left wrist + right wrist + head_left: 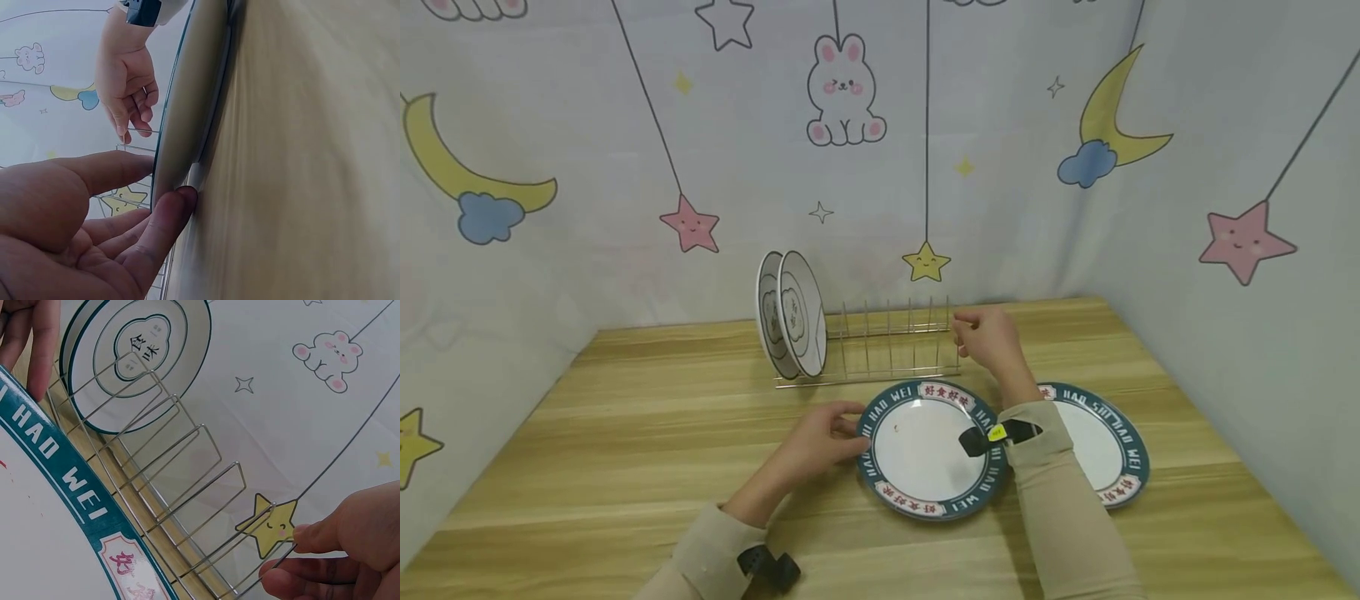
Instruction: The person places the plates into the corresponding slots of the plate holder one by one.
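Note:
A wire dish rack [891,375] stands at the back of the table, two white plates [802,312] upright in its left end. My right hand [988,337] pinches the rack's right end wire between thumb and fingers, as the right wrist view shows. Just in front of the rack lies a plate with a dark green lettered rim [928,450]. At that plate's left edge is my left hand [820,442]. In the left wrist view its thumb [119,172] touches the rim from above, and a fingertip [181,203] lies under the edge.
A second green-rimmed plate [1097,442] lies on the wooden table [647,450] to the right, partly hidden by my right forearm. Fabric walls [730,142] printed with rabbits, stars and moons enclose the table at the back and sides.

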`<action>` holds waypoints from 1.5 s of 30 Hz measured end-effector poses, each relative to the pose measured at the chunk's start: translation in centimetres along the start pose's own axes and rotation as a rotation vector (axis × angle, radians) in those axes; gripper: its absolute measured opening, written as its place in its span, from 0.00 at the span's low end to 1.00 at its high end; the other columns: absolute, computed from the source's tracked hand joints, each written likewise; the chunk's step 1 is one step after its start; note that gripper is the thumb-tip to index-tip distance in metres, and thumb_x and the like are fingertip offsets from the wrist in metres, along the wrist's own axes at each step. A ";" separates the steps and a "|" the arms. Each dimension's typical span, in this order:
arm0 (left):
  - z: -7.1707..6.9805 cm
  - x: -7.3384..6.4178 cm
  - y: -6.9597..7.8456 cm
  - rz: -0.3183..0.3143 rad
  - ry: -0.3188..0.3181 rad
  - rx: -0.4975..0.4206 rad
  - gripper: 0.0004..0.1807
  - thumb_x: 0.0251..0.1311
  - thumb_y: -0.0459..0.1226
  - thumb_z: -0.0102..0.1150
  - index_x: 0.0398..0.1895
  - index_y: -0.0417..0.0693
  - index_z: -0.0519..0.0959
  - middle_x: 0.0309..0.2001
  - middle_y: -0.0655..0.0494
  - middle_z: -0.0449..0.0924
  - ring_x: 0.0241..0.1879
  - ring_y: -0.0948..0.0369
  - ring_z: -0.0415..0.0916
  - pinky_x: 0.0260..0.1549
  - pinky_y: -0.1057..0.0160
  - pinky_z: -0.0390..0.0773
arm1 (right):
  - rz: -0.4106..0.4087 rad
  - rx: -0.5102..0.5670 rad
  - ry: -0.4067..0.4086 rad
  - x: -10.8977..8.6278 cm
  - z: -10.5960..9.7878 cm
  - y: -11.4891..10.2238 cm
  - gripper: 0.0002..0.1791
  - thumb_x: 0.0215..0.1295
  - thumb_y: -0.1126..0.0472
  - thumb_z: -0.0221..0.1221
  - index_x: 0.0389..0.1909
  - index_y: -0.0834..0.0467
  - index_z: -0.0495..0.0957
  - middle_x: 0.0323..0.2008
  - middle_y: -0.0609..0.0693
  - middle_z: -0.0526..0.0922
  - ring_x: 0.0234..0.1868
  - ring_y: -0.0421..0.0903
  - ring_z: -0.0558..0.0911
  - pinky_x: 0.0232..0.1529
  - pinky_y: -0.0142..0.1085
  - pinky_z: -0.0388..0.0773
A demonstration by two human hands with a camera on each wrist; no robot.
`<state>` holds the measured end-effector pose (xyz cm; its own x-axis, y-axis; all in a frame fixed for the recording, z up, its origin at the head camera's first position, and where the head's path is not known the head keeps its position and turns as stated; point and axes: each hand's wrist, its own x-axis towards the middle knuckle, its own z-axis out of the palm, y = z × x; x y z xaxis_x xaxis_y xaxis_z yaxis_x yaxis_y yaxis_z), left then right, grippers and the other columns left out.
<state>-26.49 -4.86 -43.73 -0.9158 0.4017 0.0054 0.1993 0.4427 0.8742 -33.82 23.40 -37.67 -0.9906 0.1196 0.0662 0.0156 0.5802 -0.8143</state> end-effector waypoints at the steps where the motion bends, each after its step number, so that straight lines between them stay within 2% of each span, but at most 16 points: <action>1: 0.0 0.0 0.0 0.000 0.000 -0.002 0.29 0.57 0.35 0.69 0.62 0.37 0.73 0.43 0.46 0.85 0.44 0.54 0.82 0.46 0.54 0.81 | 0.001 0.002 -0.001 0.0 0.0 0.0 0.20 0.75 0.57 0.54 0.63 0.60 0.76 0.40 0.56 0.84 0.36 0.51 0.85 0.36 0.38 0.77; 6: 0.2 0.2 -0.2 -0.002 -0.001 -0.011 0.32 0.57 0.35 0.70 0.64 0.39 0.72 0.43 0.48 0.84 0.46 0.52 0.81 0.47 0.53 0.81 | 0.001 0.003 0.003 0.1 0.1 -0.1 0.20 0.74 0.57 0.55 0.62 0.60 0.76 0.40 0.57 0.84 0.35 0.49 0.85 0.36 0.38 0.77; 13: 0.6 0.4 -0.1 -0.014 -0.017 -0.033 0.34 0.55 0.34 0.71 0.66 0.43 0.71 0.47 0.46 0.81 0.53 0.47 0.78 0.55 0.48 0.77 | 0.002 0.001 0.007 0.0 0.0 -0.1 0.20 0.75 0.57 0.54 0.62 0.60 0.76 0.39 0.55 0.83 0.34 0.49 0.84 0.36 0.38 0.77; 18: 0.6 0.2 0.2 -0.057 -0.009 -0.047 0.28 0.56 0.34 0.70 0.61 0.45 0.76 0.49 0.47 0.79 0.54 0.49 0.76 0.51 0.51 0.79 | 0.004 0.007 0.005 -0.1 0.0 0.0 0.20 0.75 0.57 0.54 0.62 0.61 0.76 0.39 0.56 0.83 0.36 0.51 0.84 0.37 0.38 0.77; 22: 0.5 0.1 0.6 -0.078 -0.011 -0.050 0.22 0.58 0.32 0.68 0.57 0.46 0.79 0.47 0.49 0.79 0.49 0.53 0.75 0.44 0.56 0.80 | -0.005 0.003 0.009 0.0 -0.1 0.0 0.20 0.75 0.57 0.54 0.62 0.60 0.76 0.39 0.56 0.83 0.37 0.52 0.85 0.36 0.38 0.77; 26: 0.4 0.0 0.9 -0.072 -0.035 -0.063 0.20 0.60 0.30 0.65 0.57 0.44 0.80 0.46 0.49 0.80 0.46 0.54 0.76 0.40 0.59 0.79 | -0.009 0.000 0.008 0.0 -0.1 0.0 0.20 0.75 0.57 0.54 0.63 0.60 0.76 0.39 0.56 0.83 0.37 0.53 0.85 0.36 0.37 0.77; 30: 0.2 0.1 0.8 -0.084 -0.041 -0.066 0.20 0.61 0.30 0.63 0.58 0.44 0.79 0.49 0.48 0.80 0.46 0.54 0.76 0.41 0.59 0.79 | -0.012 0.005 0.006 0.1 -0.1 -0.1 0.20 0.74 0.58 0.54 0.63 0.60 0.76 0.39 0.56 0.84 0.36 0.52 0.85 0.35 0.37 0.77; 34: 0.1 0.1 0.8 -0.109 0.011 -0.071 0.20 0.62 0.31 0.62 0.58 0.46 0.80 0.52 0.48 0.80 0.47 0.55 0.77 0.42 0.59 0.81 | -0.016 -0.002 0.007 0.1 0.0 -0.1 0.20 0.74 0.58 0.55 0.63 0.61 0.76 0.38 0.56 0.84 0.34 0.50 0.85 0.34 0.37 0.77; 38: 0.0 0.0 1.2 -0.127 0.095 -0.102 0.18 0.61 0.30 0.63 0.56 0.45 0.82 0.51 0.46 0.82 0.42 0.57 0.80 0.37 0.60 0.83 | -0.017 -0.013 0.008 0.1 0.0 0.0 0.20 0.74 0.58 0.54 0.62 0.61 0.76 0.38 0.56 0.84 0.34 0.49 0.85 0.34 0.37 0.75; 41: 0.0 -0.1 1.4 -0.126 0.150 -0.119 0.17 0.60 0.29 0.64 0.54 0.43 0.83 0.50 0.44 0.83 0.40 0.57 0.82 0.34 0.60 0.84 | -0.015 -0.010 0.008 0.1 0.0 0.0 0.20 0.74 0.58 0.55 0.62 0.61 0.76 0.38 0.56 0.84 0.34 0.51 0.85 0.34 0.37 0.75; 45: -0.1 0.0 1.6 -0.122 0.188 -0.130 0.17 0.60 0.29 0.64 0.53 0.43 0.84 0.52 0.44 0.82 0.42 0.57 0.82 0.35 0.60 0.85 | -0.016 -0.004 0.004 0.1 0.0 0.0 0.20 0.74 0.58 0.55 0.62 0.61 0.76 0.38 0.57 0.84 0.35 0.51 0.85 0.33 0.36 0.75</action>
<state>-26.22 -4.30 -42.29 -0.9814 0.1902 -0.0244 0.0480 0.3670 0.9290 -33.93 23.36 -37.65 -0.9901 0.1138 0.0819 0.0002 0.5854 -0.8107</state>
